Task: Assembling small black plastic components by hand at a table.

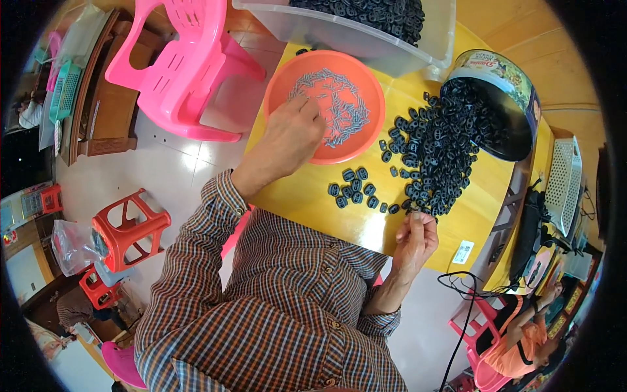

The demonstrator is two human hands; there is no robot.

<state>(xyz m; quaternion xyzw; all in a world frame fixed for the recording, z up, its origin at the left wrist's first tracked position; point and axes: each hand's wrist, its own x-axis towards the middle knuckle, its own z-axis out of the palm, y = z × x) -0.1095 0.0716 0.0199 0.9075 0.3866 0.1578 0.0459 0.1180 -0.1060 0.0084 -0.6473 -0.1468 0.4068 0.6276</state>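
My left hand (294, 134) reaches over a round orange-red bowl (274, 81), its fingers closed in a pinch. Small thin silver metal springs (353, 114) lie scattered in the bowl; whether one is between those fingertips is hidden. At the near edge of a big heap of black two-holed plastic cord locks (437, 157), my right hand (416, 238) is closed, thumb against fingers, with a small black cord lock (410, 210) at the tips. A separate small group of cord locks (354, 185) lies on the yellow table (294, 209) between my hands.
The heap spills from a tipped round tin (530, 98) at the right. A clear plastic bin (274, 23) of black pieces stands at the back. Pink chair (176, 72) and red stool (130, 225) stand left; a black cable (471, 307) hangs right. Another person (519, 349) sits lower right.
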